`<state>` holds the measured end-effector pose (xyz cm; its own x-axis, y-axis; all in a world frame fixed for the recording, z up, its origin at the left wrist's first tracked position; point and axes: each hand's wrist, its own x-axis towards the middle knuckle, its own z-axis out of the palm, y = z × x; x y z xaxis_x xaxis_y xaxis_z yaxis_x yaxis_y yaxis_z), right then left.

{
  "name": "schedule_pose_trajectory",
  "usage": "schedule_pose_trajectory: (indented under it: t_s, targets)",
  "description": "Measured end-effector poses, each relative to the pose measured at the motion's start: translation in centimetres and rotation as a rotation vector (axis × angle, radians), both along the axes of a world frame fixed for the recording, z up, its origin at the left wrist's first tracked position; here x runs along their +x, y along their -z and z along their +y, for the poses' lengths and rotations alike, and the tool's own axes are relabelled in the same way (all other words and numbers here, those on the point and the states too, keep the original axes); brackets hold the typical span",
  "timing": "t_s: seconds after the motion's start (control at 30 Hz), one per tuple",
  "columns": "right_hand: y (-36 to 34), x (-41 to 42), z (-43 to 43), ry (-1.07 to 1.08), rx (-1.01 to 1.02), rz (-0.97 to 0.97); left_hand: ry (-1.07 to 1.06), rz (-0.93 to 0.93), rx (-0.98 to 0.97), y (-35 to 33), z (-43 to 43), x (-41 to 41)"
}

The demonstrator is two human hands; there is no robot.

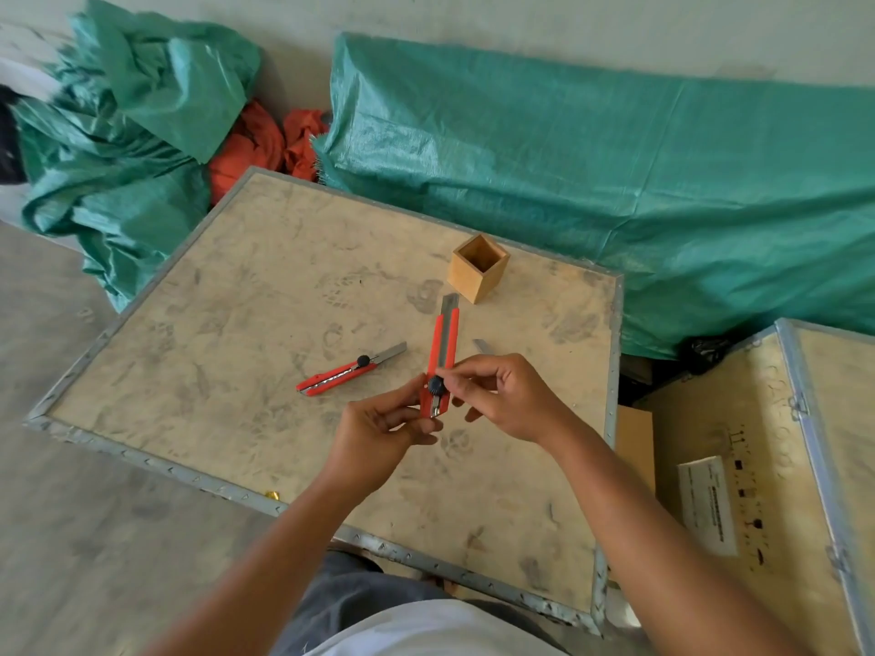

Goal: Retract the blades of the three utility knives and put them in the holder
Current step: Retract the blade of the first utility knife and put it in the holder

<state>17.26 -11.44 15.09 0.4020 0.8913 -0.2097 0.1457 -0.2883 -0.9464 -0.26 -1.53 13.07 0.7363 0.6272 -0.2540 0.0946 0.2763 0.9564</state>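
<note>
I hold a red utility knife [442,352] above the board, its tip pointing away toward the wooden holder [477,268]. A short piece of blade shows at its tip. My left hand [379,437] grips the knife's near end. My right hand [502,395] pinches at the black knob on the knife. A second red knife [341,374] lies on the board to the left with its blade out. Just the blade tip of a third knife [482,345] shows behind my right hand. The square holder stands upright.
The plywood board [236,348] has a metal rim and serves as the work surface. Green tarpaulin [615,158] covers things behind and to the left. A wooden crate [757,466] with a label stands at the right.
</note>
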Motion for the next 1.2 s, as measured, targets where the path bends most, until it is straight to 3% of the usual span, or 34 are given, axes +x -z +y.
schedule_pose_trajectory:
  t_s: [0.43,0.6,0.8,0.93,1.1,1.2]
  targets:
    - [-0.6,-1.7,-0.6,0.013,-0.016,-0.144,0.017,-0.009,0.041,-0.9,-0.4,-0.9]
    - [-0.6,-2.0,-0.6,-0.017,0.004,-0.115,0.011,-0.013,0.037,-1.1,-0.2,-1.1]
    - [-0.7,-2.4,-0.5,0.088,0.034,-0.223,0.031,0.001,0.055,-1.4,0.0,-0.6]
    - [-0.9,-1.9,-0.6,0.07,0.068,-0.166,0.037,-0.001,0.066,-1.5,0.4,0.1]
    - [-0.7,-1.5,-0.3,0.197,0.115,-0.234,0.066,0.02,0.081,-1.3,0.8,1.3]
    - [-0.6,-0.4,0.1,0.246,0.122,-0.139,0.082,0.027,0.086,-1.2,1.2,2.5]
